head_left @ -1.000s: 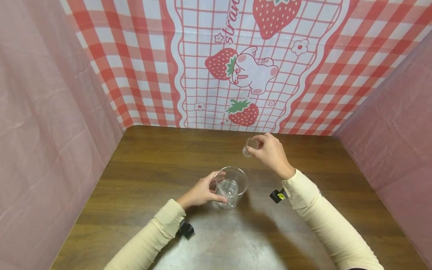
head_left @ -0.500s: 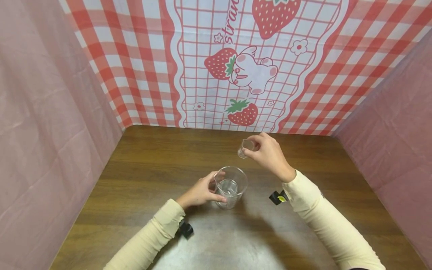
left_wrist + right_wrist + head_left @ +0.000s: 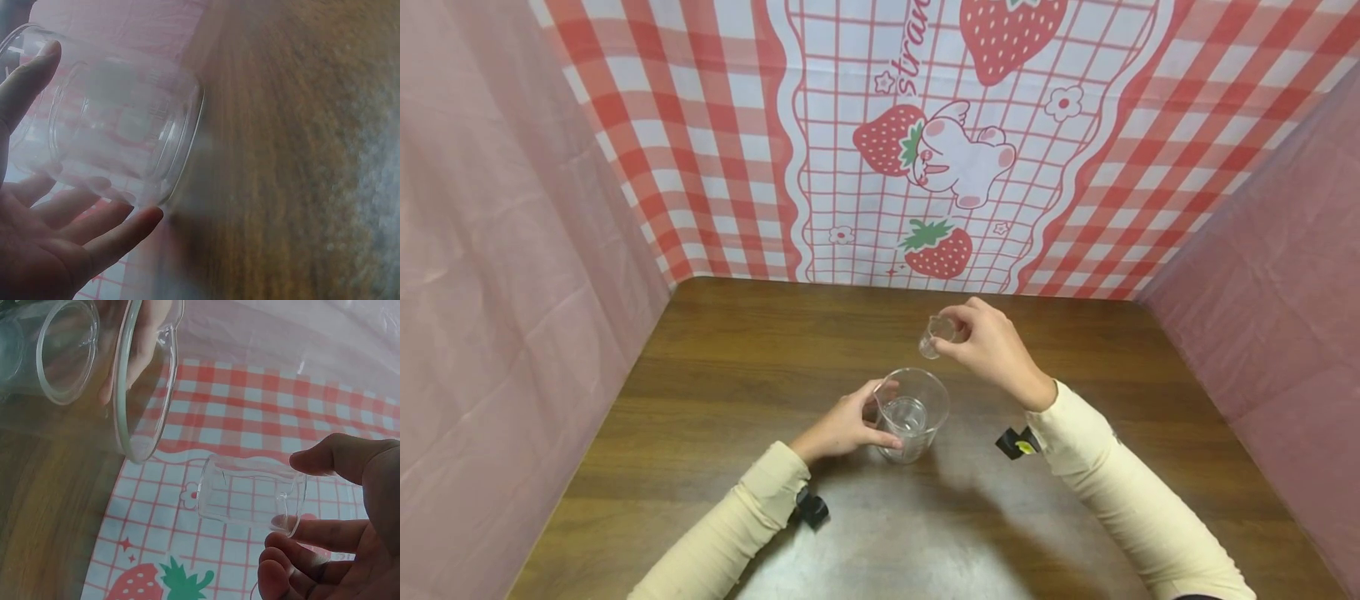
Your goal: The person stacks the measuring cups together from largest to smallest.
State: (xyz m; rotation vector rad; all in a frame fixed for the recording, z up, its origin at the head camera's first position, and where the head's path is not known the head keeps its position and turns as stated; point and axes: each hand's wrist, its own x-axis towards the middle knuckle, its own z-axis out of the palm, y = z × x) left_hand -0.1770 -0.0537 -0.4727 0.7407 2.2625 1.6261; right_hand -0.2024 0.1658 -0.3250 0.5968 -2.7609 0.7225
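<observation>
A large clear glass beaker point(image 3: 938, 408) stands on the table, a smaller glass beaker point(image 3: 906, 414) nested inside it. My left hand point(image 3: 838, 429) holds the large beaker from its left side, thumb at the near side and fingers around the far side. Up and to the right, my right hand point(image 3: 996, 346) pinches a tiny clear beaker point(image 3: 930, 338) near its rim between thumb and fingertips. In the right wrist view the tiny beaker point(image 3: 247, 494) looks empty, and it is held above the table, apart from the large beaker's rim point(image 3: 125, 394).
The brown wooden table point(image 3: 737, 333) meets a red-and-white checked cloth point(image 3: 722, 167) with strawberry prints at the back. Pink curtains point(image 3: 497, 292) hang on both sides. A black wrist camera point(image 3: 811, 508) sits below the left sleeve, another black mount point(image 3: 1017, 443) by the right one.
My right hand has carried the tiny beaker left and slightly nearer, toward the large beaker's far rim. My left hand and the large beaker have stayed in place.
</observation>
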